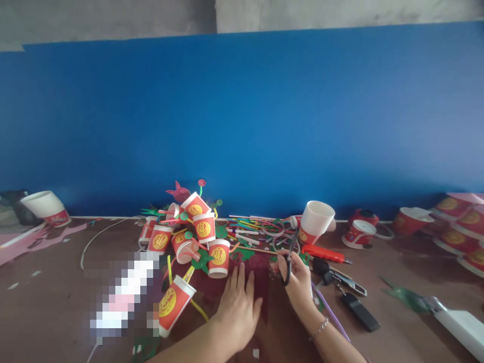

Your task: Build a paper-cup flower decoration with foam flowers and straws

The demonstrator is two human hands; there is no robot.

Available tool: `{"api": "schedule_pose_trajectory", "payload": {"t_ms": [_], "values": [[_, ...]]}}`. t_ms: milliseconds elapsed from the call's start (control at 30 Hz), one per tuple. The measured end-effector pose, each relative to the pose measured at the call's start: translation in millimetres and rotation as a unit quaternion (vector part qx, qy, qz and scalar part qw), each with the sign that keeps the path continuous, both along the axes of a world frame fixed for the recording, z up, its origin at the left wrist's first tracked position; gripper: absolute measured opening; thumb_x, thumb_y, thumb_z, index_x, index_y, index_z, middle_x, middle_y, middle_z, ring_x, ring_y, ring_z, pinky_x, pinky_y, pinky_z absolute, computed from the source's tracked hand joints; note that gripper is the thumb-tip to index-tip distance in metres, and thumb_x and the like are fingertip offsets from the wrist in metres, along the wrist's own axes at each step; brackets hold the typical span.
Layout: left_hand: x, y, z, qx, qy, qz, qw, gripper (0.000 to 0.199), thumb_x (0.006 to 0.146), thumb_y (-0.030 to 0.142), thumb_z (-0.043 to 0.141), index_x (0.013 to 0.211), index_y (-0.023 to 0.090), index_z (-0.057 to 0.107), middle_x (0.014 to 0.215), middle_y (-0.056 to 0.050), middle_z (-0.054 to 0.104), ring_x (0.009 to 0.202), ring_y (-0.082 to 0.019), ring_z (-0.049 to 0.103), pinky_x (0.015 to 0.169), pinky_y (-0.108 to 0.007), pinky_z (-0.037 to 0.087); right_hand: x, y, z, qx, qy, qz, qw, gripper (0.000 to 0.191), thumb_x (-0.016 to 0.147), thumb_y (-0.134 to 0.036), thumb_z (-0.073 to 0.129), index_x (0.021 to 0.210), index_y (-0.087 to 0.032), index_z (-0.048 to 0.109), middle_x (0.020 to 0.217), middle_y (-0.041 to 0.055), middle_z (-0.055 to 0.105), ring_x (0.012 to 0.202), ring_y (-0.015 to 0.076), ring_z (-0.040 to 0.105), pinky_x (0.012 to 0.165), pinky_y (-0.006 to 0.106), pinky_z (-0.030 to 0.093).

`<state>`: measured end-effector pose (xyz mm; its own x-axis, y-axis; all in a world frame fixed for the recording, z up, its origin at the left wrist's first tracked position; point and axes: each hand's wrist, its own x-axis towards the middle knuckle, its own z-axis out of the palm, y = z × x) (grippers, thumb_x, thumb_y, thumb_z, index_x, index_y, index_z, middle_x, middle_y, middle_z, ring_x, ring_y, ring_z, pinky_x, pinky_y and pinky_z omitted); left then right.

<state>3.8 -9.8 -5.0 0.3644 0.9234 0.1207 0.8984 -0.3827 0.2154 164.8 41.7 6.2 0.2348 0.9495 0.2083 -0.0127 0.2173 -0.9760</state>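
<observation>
My left hand lies flat with its fingers stretched out, pressing on a dark red sheet on the brown table. To its right, my right hand is closed around the dark handles of a pair of scissors. The blades point up and away, near a stack of white-rimmed paper cups. Left of my left hand, a red paper cup with a yellow emblem lies tilted. Behind it is a pile of similar cups with straws and green cut-outs attached.
Colored pens and straws lie behind my hands. On the right are an orange utility knife, keys with a black fob and a white-handled tool. More red cups stand far right. A pixelated bright device lies left.
</observation>
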Motion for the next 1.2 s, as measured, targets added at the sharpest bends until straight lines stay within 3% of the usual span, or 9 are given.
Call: {"api": "schedule_pose_trajectory", "payload": {"t_ms": [167,233,333,433,567,767,933,1067,1200], "values": [[-9.1,-29.8,3.2,-0.037,0.016,-0.01,0.999,0.048,0.09,0.029,0.04,0.134,0.01,0.043,0.14,-0.023,0.041,0.128,-0.038,0.038,0.099,-0.052,0.039,-1.4,0.1,0.3,-0.003,-0.014,-0.002,1.0,0.029,0.075,-0.045,0.063,0.085,-0.018,0.058,0.054,-0.0012,0.057,0.05,0.0139,0.054,0.046,0.024,0.043],[-10.1,-24.0,13.4,-0.043,0.024,-0.021,0.999,0.046,0.085,0.009,0.036,0.13,0.009,0.047,0.129,-0.02,0.053,0.12,-0.034,0.048,0.096,-0.049,0.043,-2.0,-0.4,0.2,0.002,-0.016,-0.011,1.0,0.03,0.075,-0.046,0.063,0.084,-0.018,0.057,0.054,-0.0014,0.057,0.05,0.014,0.054,0.046,0.024,0.043],[-4.9,0.8,26.6,-0.008,-0.009,-0.032,0.999,0.045,0.081,0.0,0.033,0.118,0.009,0.056,0.111,-0.016,0.062,0.107,-0.027,0.056,0.095,-0.043,0.045,-1.2,-0.7,-1.8,0.011,-0.017,-0.034,0.999,0.031,0.076,-0.048,0.062,0.087,-0.018,0.057,0.055,-0.0011,0.058,0.05,0.0152,0.055,0.045,0.024,0.043],[3.5,23.3,26.4,0.04,-0.05,-0.069,0.996,0.042,0.089,0.012,0.034,0.128,0.011,0.048,0.134,-0.016,0.05,0.125,-0.027,0.044,0.102,-0.043,0.039,1.7,0.1,-6.1,0.025,-0.028,-0.053,0.998,0.031,0.077,-0.046,0.062,0.09,-0.018,0.058,0.059,0.0003,0.061,0.054,0.0165,0.059,0.049,0.025,0.046],[2.4,20.3,14.2,-0.008,-0.021,-0.093,0.995,0.047,0.091,0.031,0.039,0.133,0.012,0.044,0.143,-0.015,0.04,0.132,-0.03,0.035,0.106,-0.047,0.034,4.8,2.3,-12.0,0.031,-0.026,-0.054,0.998,0.029,0.079,-0.043,0.061,0.092,-0.018,0.058,0.06,0.0004,0.061,0.056,0.0162,0.06,0.052,0.025,0.047],[-10.5,10.4,22.2,-0.028,-0.01,-0.089,0.996,0.039,0.088,0.015,0.036,0.121,0.012,0.057,0.135,-0.015,0.05,0.127,-0.025,0.044,0.106,-0.039,0.037,2.6,6.2,-16.8,0.018,-0.01,-0.039,0.999,0.029,0.078,-0.044,0.061,0.09,-0.017,0.058,0.056,-0.0012,0.059,0.051,0.0141,0.055,0.048,0.024,0.044],[-2.8,39.6,25.6,-0.056,0.01,-0.108,0.993,0.064,0.071,-0.002,0.038,0.135,0.004,0.04,0.144,-0.018,0.036,0.135,-0.028,0.03,0.109,-0.045,0.031,3.7,5.1,-15.7,0.026,-0.009,-0.038,0.999,0.027,0.079,-0.042,0.061,0.091,-0.018,0.058,0.057,-0.0017,0.058,0.052,0.0141,0.055,0.05,0.024,0.045],[-7.8,35.4,26.2,-0.081,0.029,-0.113,0.99,0.063,0.071,0.001,0.04,0.134,0.002,0.04,0.143,-0.02,0.037,0.134,-0.03,0.031,0.109,-0.045,0.03,4.8,4.6,-14.5,0.024,-0.006,-0.041,0.999,0.027,0.08,-0.042,0.06,0.091,-0.018,0.058,0.059,-0.0007,0.059,0.055,0.0148,0.057,0.051,0.024,0.045],[-12.5,30.2,36.2,-0.074,0.02,-0.096,0.992,0.049,0.073,-0.003,0.037,0.115,0.007,0.059,0.122,-0.018,0.06,0.118,-0.026,0.052,0.101,-0.036,0.041,3.7,5.4,-14.7,0.017,-0.01,-0.043,0.999,0.026,0.08,-0.042,0.06,0.091,-0.018,0.057,0.059,-0.0007,0.06,0.055,0.0151,0.057,0.051,0.024,0.044]]}}
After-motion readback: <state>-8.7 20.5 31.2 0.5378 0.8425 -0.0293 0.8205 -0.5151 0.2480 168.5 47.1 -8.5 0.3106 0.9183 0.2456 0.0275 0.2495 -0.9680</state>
